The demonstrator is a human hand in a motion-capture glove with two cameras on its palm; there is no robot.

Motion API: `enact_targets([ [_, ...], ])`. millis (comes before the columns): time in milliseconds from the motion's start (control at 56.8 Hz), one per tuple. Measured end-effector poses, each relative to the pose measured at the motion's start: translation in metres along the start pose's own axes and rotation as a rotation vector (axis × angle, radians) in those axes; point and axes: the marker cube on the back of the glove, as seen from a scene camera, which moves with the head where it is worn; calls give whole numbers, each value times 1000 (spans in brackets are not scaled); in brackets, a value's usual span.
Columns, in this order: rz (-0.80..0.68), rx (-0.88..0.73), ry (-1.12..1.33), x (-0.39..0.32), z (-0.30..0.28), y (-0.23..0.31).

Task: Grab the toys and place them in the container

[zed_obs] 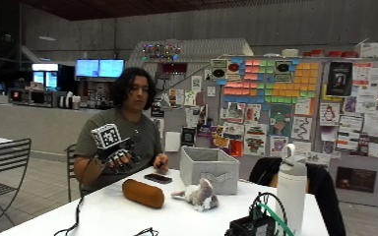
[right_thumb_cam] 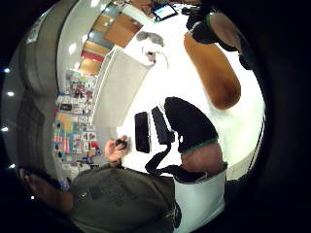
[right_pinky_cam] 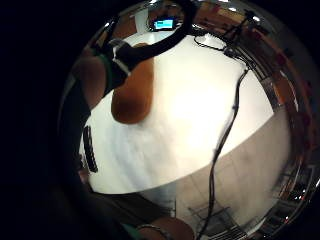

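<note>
Toys, i.e. the brown loaf-shaped toy (zed_obs: 143, 193) and the grey plush cat (zed_obs: 199, 194), lie on the white table (zed_obs: 110, 216) just beside the grey container (zed_obs: 208, 168) (nothing seen inside yet), so the gloved right hand (zed_obs: 117, 156), raised w/ fingers relaxed and grasping nothing, should be lowered onto the brown toy's middle before it is lifted.

No readable text on the notice wall (zed_obs: 294, 103) of posters and coloured notes behind the grey container (zed_obs: 208, 169), no legible words on the lit screens (zed_obs: 98, 68) beyond, none on the white bottle (zed_obs: 291, 189)
</note>
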Motion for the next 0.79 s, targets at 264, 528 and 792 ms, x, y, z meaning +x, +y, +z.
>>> enact_targets([
  [264, 378, 116, 51, 9, 17, -37],
  [528, 495, -31, 210, 4, 82, -62],
  [792, 424, 77, 334, 9, 101, -64],
])
